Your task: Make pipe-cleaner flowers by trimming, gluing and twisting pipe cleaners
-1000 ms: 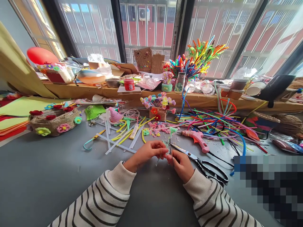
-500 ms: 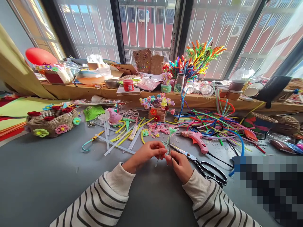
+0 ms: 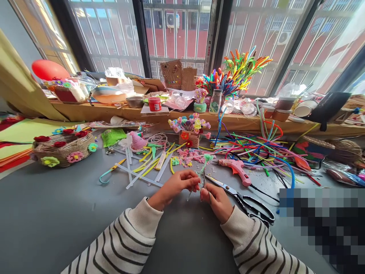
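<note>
My left hand (image 3: 182, 184) is closed in a pinch on the thin stem of a mint-green fuzzy flower (image 3: 208, 157). The flower's head stands above my fingers, and a pale, thin end shows beneath them. A slim metal tool that looks like tweezers (image 3: 204, 178) points upward from my right hand (image 3: 216, 198), whose fingers are closed around it. Its tips lie against or very near the stem; exact contact is too small to tell. Just right of my right hand, large black-handled scissors (image 3: 228, 188) lie on the table.
A pink glue gun (image 3: 238, 169) with a black cord lies behind the scissors. Glue sticks (image 3: 142, 176) and pink trimmings (image 3: 189, 155) are scattered ahead. Farther back stand a small flower basket (image 3: 189, 137) and a pile of pipe cleaners (image 3: 251, 146). A twine basket (image 3: 64, 148) sits left.
My hands stay almost in place. The fingers of my right hand have shifted slightly apart from my left fingertips, and the metal tool has moved a little along the stem.
</note>
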### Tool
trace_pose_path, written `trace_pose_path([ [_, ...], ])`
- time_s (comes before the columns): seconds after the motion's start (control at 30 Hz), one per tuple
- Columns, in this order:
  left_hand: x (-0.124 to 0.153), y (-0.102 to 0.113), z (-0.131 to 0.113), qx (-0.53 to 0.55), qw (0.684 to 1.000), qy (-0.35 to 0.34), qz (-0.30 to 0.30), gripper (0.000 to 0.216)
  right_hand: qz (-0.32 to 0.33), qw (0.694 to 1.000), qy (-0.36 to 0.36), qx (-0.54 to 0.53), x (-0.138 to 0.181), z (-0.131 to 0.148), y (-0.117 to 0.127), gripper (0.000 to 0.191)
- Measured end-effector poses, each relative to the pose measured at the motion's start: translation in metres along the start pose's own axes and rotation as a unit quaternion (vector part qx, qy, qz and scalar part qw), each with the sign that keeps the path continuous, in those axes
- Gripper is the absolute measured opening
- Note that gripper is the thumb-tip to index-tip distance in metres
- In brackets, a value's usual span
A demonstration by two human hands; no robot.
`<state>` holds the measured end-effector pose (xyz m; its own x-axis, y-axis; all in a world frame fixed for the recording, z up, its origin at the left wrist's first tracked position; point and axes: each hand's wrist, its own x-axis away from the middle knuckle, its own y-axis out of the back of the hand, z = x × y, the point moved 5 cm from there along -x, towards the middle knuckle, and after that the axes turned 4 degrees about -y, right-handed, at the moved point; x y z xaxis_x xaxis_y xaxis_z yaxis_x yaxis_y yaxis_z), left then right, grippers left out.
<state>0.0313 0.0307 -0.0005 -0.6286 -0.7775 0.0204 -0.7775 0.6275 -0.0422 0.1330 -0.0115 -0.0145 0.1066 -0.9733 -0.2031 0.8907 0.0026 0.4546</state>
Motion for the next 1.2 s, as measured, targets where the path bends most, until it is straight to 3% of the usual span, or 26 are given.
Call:
trace_pose_path([
  [0.33,-0.001,-0.001,0.003,0.017,1.0,0.001,0.014,0.019,-0.059,0.998,-0.014,0.034,-0.002,-0.006,0.004,0.039],
  [0.57,-0.003,0.005,0.005,0.021,0.999,-0.014,-0.034,0.019,-0.044,0.998,-0.018,0.038,-0.002,-0.008,0.002,0.038],
  [0.67,-0.005,0.012,0.004,-0.033,0.997,-0.037,-0.066,0.021,-0.043,0.997,0.016,0.06,-0.001,-0.004,0.0,0.038],
  [0.73,-0.007,0.019,0.002,-0.131,0.983,-0.068,-0.109,0.021,-0.027,0.996,0.054,0.062,0.002,0.003,-0.005,0.039],
  [0.83,-0.007,0.025,-0.004,-0.365,0.908,-0.117,-0.17,0.019,-0.007,0.992,0.121,0.038,0.01,0.022,-0.018,0.04],
  [0.97,-0.011,0.02,-0.009,-0.626,0.748,-0.139,-0.171,0.016,-0.048,0.973,0.218,0.053,0.026,0.056,-0.04,0.035],
  [1.1,-0.015,0.006,-0.014,-0.785,0.586,-0.149,-0.133,0.018,-0.026,0.932,0.325,0.161,0.038,0.076,-0.08,0.02],
  [1.2,-0.016,-0.006,-0.015,-0.824,0.52,-0.194,-0.112,0.019,-0.015,0.897,0.386,0.213,0.044,0.075,-0.103,0.024],
])
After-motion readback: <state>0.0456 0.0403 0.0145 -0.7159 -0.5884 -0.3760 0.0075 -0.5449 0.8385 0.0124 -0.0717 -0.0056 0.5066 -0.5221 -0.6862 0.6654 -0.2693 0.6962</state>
